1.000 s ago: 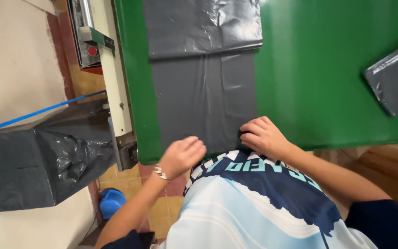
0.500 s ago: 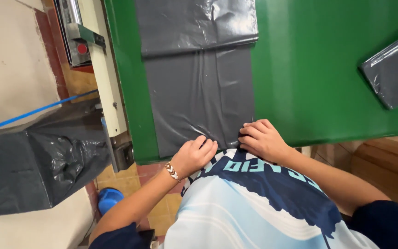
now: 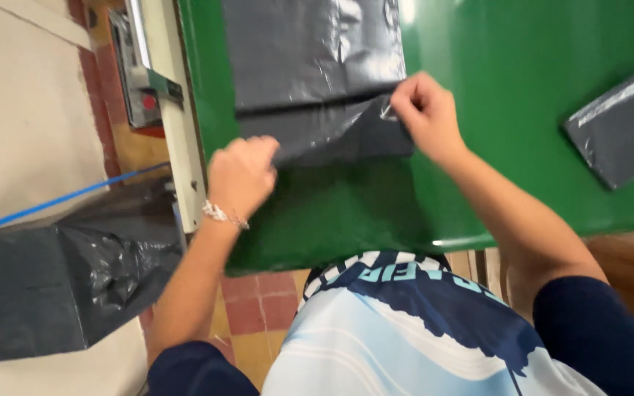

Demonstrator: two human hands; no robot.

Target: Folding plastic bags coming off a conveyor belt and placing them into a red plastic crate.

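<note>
Pinching the near edge of a thin dark grey plastic sheet (image 3: 317,81), the fingers (image 3: 398,103) of the right hand (image 3: 425,114) are closed on its right corner, while the left hand (image 3: 242,174) is curled shut on the left corner. Between the two hands the lifted edge is folded back over the rest of the sheet, which lies flat on the glossy green tabletop (image 3: 522,88) just beyond the fingers. The film looks very light, limp and slippery, creasing easily, so I judge the corners the best places to hold it. Well out to the right of the right hand lies a small folded grey plastic packet (image 3: 621,128). Left of the left hand stands a white metal machine frame (image 3: 174,110), with a bulging black plastic bag (image 3: 53,279) below it.
</note>
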